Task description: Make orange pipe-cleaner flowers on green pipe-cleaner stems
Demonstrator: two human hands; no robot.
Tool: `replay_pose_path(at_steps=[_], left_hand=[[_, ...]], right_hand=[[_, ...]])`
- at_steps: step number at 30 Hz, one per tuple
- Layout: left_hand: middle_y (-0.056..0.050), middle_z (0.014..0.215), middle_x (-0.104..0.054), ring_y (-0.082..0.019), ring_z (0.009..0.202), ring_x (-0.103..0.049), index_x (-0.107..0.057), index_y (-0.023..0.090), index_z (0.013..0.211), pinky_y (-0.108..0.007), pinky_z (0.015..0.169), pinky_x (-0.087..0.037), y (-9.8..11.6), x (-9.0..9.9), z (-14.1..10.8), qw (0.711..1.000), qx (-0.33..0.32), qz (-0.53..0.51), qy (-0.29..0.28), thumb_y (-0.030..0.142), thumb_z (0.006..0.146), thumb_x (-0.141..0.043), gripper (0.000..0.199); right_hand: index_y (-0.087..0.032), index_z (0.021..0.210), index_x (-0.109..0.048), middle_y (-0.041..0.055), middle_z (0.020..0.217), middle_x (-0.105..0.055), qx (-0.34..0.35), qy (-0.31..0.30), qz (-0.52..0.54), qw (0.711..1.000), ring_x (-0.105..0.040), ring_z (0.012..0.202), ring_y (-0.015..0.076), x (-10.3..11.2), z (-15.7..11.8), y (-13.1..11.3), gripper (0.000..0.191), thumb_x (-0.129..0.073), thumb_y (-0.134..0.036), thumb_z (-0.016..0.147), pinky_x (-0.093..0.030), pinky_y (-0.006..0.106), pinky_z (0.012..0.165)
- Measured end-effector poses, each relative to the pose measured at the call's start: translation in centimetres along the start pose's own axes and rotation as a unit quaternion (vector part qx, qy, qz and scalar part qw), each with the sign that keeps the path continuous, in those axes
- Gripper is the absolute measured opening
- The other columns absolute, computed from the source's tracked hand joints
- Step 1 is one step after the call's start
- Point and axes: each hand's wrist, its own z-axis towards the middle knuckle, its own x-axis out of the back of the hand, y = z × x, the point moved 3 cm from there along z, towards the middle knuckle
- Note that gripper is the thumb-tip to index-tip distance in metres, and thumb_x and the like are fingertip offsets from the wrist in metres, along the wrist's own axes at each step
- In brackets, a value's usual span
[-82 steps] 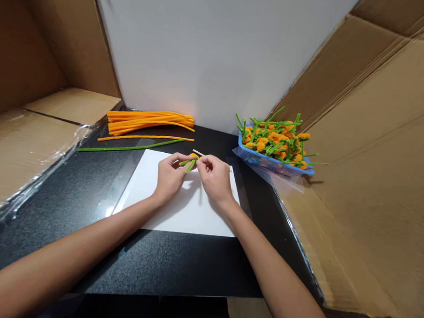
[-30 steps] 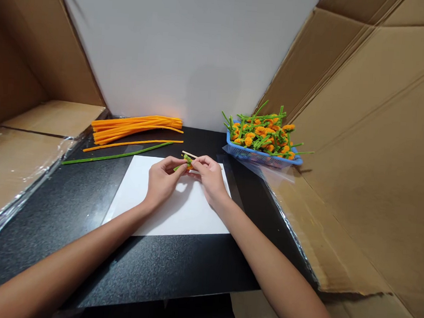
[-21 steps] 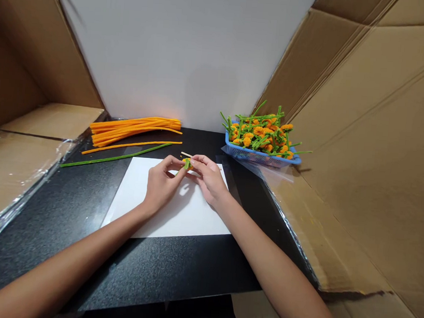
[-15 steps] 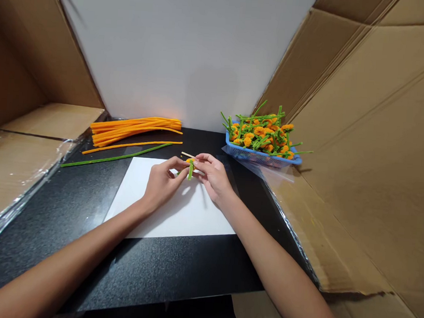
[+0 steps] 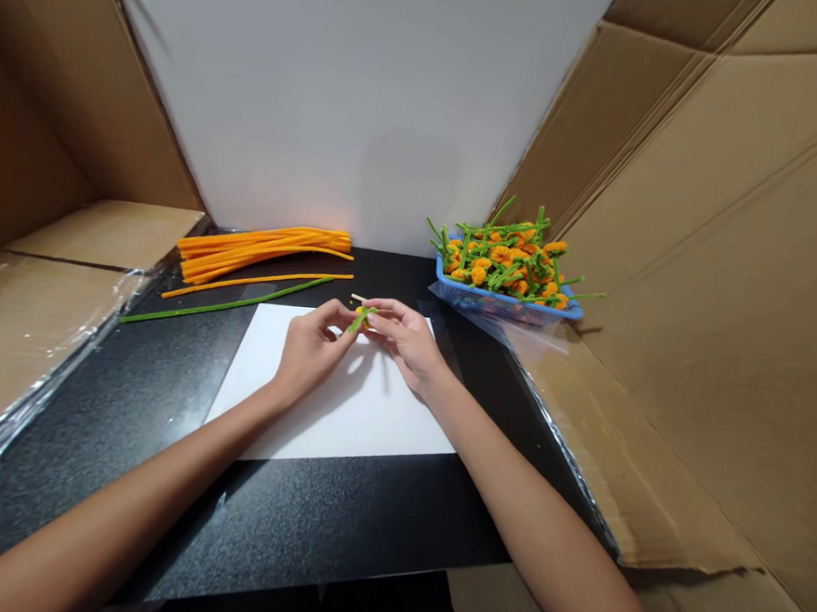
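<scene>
Above the white sheet (image 5: 331, 412), both my hands pinch one small pipe-cleaner pumpkin (image 5: 364, 320), orange with green pipe cleaner on it. My left hand (image 5: 313, 346) grips it from the left between thumb and fingertips. From the other side, the thumb and fingers of my right hand (image 5: 406, 341) close on it. A thin pale stick (image 5: 358, 298) pokes out past the right fingertips; how the hand holds it is hidden. Much of the pumpkin is covered by my fingers.
Orange pipe cleaners (image 5: 265, 249) lie bundled at the back left, with a single green pipe cleaner (image 5: 227, 305) in front. A blue basket (image 5: 507, 302) heaped with orange-and-green pieces stands at the back right, beside a clear plastic bag (image 5: 533, 331). Cardboard walls (image 5: 717, 300) flank the black tabletop.
The green end on the pumpkin, which hung straight down, now slants to the lower left toward my left thumb. Both hands stay nearly in place.
</scene>
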Motion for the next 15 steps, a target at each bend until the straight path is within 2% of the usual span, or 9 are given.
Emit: replay_pose_path(at_steps=[3,5,7,10,12,15], left_hand=[[-0.004,0.084,-0.074,-0.018,0.075,-0.068,-0.07,0.021,0.093,-0.023,0.058,-0.047,0.1,-0.1,0.1,0.998,-0.021,0.031,-0.043,0.036,0.089,-0.06,0.019],[-0.004,0.085,-0.073,-0.017,0.074,-0.067,-0.07,0.022,0.102,-0.024,0.06,-0.047,0.3,0.1,0.2,0.993,-0.066,0.079,-0.057,0.029,0.092,-0.054,0.02],[-0.005,0.09,-0.073,-0.018,0.076,-0.064,-0.07,0.022,0.106,-0.026,0.063,-0.046,0.5,0.4,0.3,0.975,-0.148,0.152,-0.065,0.023,0.092,-0.051,0.023],[-0.007,0.097,-0.072,-0.019,0.084,-0.063,-0.071,0.024,0.104,-0.028,0.067,-0.045,0.7,0.4,0.3,0.929,-0.258,0.252,-0.081,0.021,0.092,-0.051,0.023],[-0.007,0.097,-0.073,-0.019,0.085,-0.063,-0.072,0.025,0.101,-0.027,0.067,-0.045,0.7,0.4,0.3,0.911,-0.289,0.282,-0.085,0.022,0.093,-0.052,0.021],[-0.005,0.093,-0.072,-0.018,0.082,-0.061,-0.072,0.026,0.097,-0.027,0.066,-0.045,0.8,0.5,0.3,0.898,-0.308,0.302,-0.082,0.025,0.095,-0.052,0.019]], right_hand=[[-0.021,0.088,-0.075,0.0009,0.084,-0.072,0.004,0.012,0.007,1.0,-0.067,0.082,0.0144,0.5,0.2,-0.1,0.026,-0.083,-0.03,0.064,-0.053,0.03,0.084],[-0.021,0.089,-0.075,0.0007,0.085,-0.071,-0.004,0.019,0.004,1.0,-0.067,0.079,0.0141,0.8,0.3,-0.2,0.027,-0.082,-0.03,0.065,-0.054,0.029,0.079],[-0.021,0.09,-0.074,0.0005,0.084,-0.071,-0.003,0.019,-0.004,1.0,-0.066,0.076,0.0141,1.0,0.3,-0.6,0.026,-0.08,-0.03,0.066,-0.053,0.028,0.074],[-0.021,0.088,-0.074,-0.0006,0.081,-0.07,0.023,0.006,-0.022,0.999,-0.064,0.071,0.0124,1.0,0.3,-1.3,0.024,-0.079,-0.028,0.066,-0.049,0.025,0.066],[-0.021,0.086,-0.074,-0.0012,0.076,-0.069,0.029,-0.014,-0.038,0.999,-0.06,0.067,0.011,0.8,0.2,-1.6,0.021,-0.077,-0.027,0.066,-0.045,0.023,0.062],[-0.019,0.082,-0.075,-0.0014,0.069,-0.066,0.018,-0.045,-0.061,0.997,-0.055,0.062,0.0102,0.6,0.1,-1.6,0.015,-0.074,-0.026,0.068,-0.042,0.023,0.06]])
